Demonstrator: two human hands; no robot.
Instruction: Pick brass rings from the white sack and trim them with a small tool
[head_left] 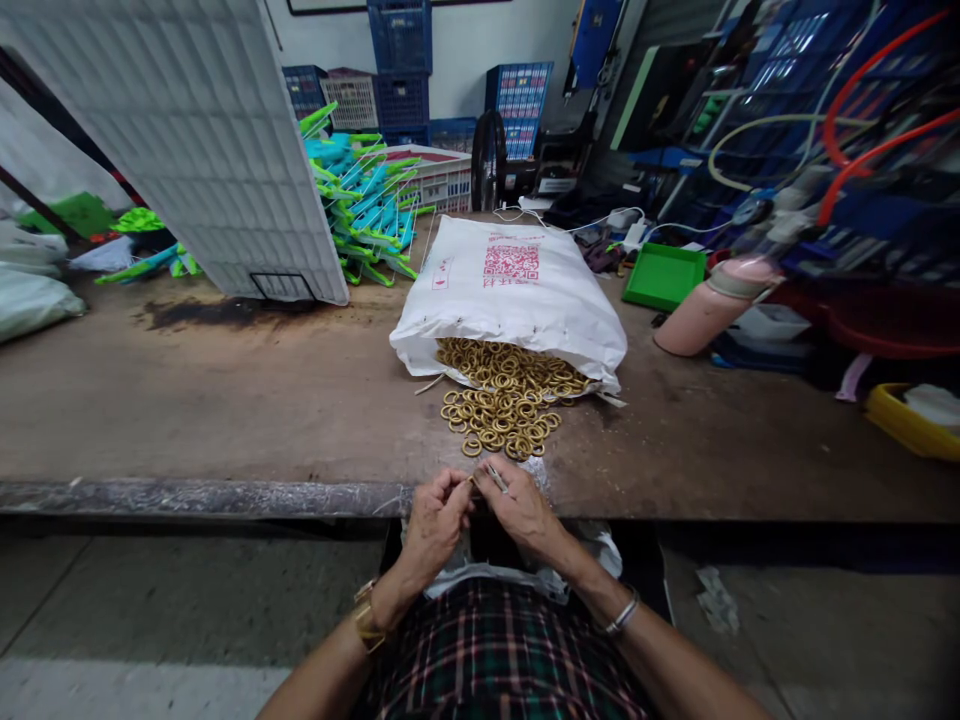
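My left hand (437,518) is closed in a pinch at the table's front edge, with a bit of a brass-coloured ring (472,480) showing at its fingertips. Close against it, my right hand (523,512) is closed on a small silvery tool (496,478), perhaps a blade; its lower part is hidden by the fingers. Just beyond both hands lies a loose pile of brass-coloured rings (502,415). They spill from the open mouth of a white woven sack (517,290) with red print, which lies on its side.
A white ribbed panel (202,140) stands on the wooden table (225,400) at left, with green and blue plastic pieces (367,200) behind it. To the right are a green tray (664,275), a pink bottle (716,305) and a yellow basket (915,420). A plastic bag (600,550) hangs below my hands.
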